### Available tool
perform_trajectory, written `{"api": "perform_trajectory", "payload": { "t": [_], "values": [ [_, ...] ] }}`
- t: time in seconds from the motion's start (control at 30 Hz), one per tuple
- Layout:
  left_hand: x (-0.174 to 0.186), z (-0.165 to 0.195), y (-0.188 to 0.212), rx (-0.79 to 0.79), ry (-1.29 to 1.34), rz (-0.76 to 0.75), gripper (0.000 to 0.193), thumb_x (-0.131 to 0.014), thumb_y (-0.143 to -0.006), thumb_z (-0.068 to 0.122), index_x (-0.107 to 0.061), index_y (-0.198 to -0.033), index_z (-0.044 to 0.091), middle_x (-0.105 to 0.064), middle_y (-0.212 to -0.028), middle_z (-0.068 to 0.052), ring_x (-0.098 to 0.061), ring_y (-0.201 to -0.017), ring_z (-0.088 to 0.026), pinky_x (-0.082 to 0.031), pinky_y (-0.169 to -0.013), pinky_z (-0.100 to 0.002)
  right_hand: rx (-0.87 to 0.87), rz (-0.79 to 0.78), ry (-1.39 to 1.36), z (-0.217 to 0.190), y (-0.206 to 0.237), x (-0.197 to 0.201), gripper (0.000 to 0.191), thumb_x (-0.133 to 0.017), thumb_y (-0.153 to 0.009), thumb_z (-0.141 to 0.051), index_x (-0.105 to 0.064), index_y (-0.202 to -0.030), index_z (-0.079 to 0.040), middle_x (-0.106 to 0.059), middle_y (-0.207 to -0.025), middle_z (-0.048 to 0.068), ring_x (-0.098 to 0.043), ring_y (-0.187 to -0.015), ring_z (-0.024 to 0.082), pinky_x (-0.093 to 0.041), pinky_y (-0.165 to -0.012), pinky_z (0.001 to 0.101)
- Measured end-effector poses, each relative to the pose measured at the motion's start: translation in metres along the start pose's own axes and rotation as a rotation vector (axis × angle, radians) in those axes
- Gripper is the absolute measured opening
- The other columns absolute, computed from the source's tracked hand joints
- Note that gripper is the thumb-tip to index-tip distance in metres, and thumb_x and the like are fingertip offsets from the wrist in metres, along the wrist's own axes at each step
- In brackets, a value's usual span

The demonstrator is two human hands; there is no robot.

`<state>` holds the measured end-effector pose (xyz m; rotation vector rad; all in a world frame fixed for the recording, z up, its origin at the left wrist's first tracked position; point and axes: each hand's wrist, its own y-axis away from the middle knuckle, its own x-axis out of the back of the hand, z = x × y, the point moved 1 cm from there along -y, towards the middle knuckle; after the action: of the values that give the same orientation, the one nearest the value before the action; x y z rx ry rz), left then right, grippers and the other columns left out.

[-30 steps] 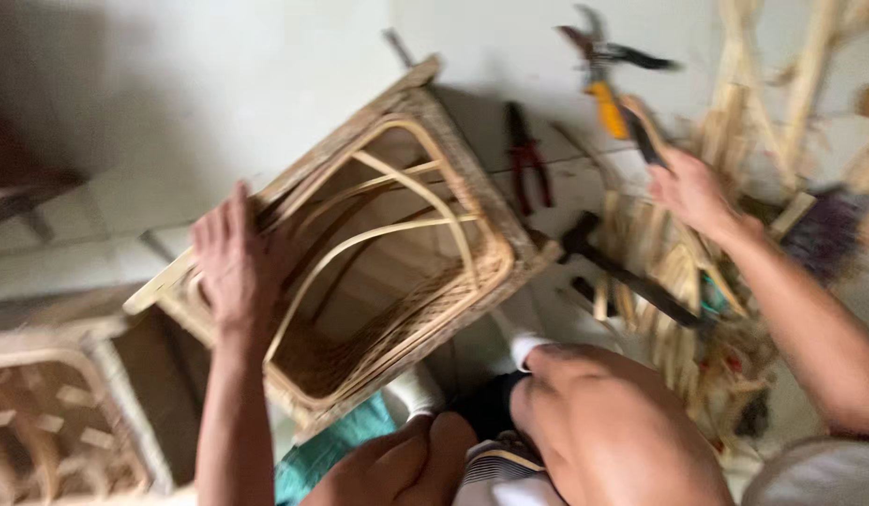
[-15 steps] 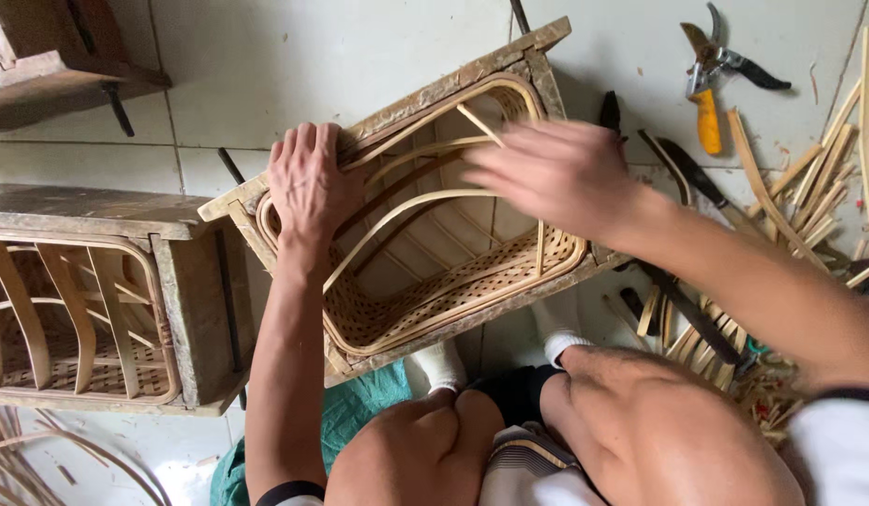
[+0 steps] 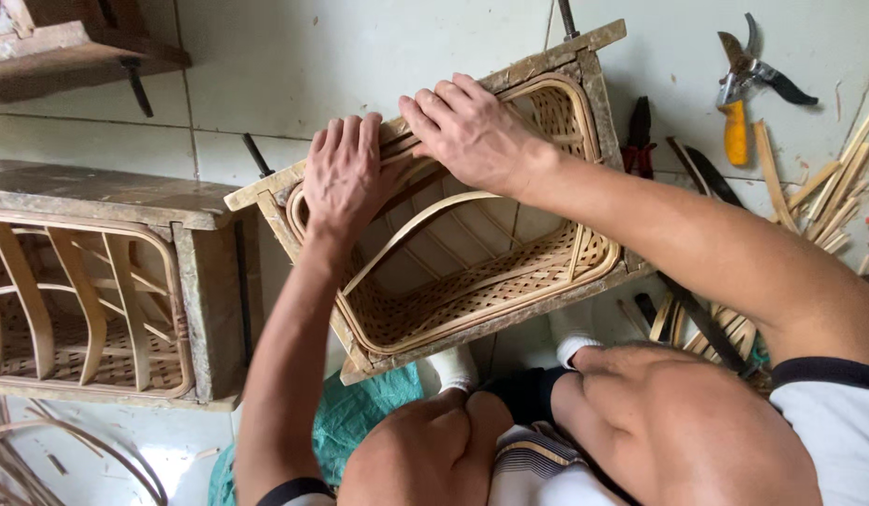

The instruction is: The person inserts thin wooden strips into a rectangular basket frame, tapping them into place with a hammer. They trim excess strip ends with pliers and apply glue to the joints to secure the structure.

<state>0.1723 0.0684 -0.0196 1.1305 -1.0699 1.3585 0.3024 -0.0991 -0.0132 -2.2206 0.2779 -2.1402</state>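
the woven basket (image 3: 472, 281) sits inside its wooden mould frame (image 3: 547, 61), tilted against the knees (image 3: 425, 450), light but stiff, both the left hand (image 3: 345, 173) and right hand (image 3: 472, 131) pressing flat, fingers spread, on its far rim, the safest hold.

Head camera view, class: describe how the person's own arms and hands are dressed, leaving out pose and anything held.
Both the left hand and right hand are bare, without gloves, rings or a watch. The forearms are uncovered. White short sleeves with dark trim end near the elbows.
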Motion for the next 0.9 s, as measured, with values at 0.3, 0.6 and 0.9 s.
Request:
{"api": "perform_trajectory", "payload": {
  "t": [0.3, 0.6, 0.9],
  "values": [
    [0.038, 0.015, 0.015, -0.053, 0.379, 0.062, 0.041, -0.078, -0.101, 0.028, -0.065, -0.129, 0.000, -0.072, -0.114, -0.018, -0.068, -0.105, -0.034, -0.055, -0.096, -0.047, -0.136, 0.039, -0.102, -0.010, 0.004, 0.012, 0.060, -0.071, -0.093, -0.039, -0.058, -0.136, 0.001, -0.070, -0.125, 0.017, -0.069, -0.113, 0.032, -0.054, -0.102, 0.0464],
    [0.007, 0.013, 0.045, -0.090, 0.199, 0.110, 0.030, -0.063, -0.115, 0.030, -0.065, -0.125, 0.001, -0.072, -0.104, -0.016, -0.071, -0.092, -0.026, -0.059, -0.088, -0.041, -0.840, -0.052, -0.284, 0.091, 0.258, 0.168, 0.020, -0.067, -0.113, -0.020, -0.071, -0.102, -0.003, -0.073, -0.089, 0.013, -0.065, -0.067, 0.018, -0.055, -0.064, 0.0364],
    [0.009, 0.017, 0.044, -0.030, 0.187, 0.095, 0.035, -0.070, -0.112, 0.032, -0.067, -0.128, 0.001, -0.072, -0.111, -0.017, -0.069, -0.105, -0.031, -0.054, -0.101, -0.045, -0.821, -0.175, 0.098, 0.077, 0.344, 0.028, 0.005, -0.069, -0.085, -0.010, -0.066, -0.087, -0.007, -0.065, -0.093, 0.012, -0.063, -0.095, 0.027, -0.055, -0.075, 0.0450]
  ]
}}
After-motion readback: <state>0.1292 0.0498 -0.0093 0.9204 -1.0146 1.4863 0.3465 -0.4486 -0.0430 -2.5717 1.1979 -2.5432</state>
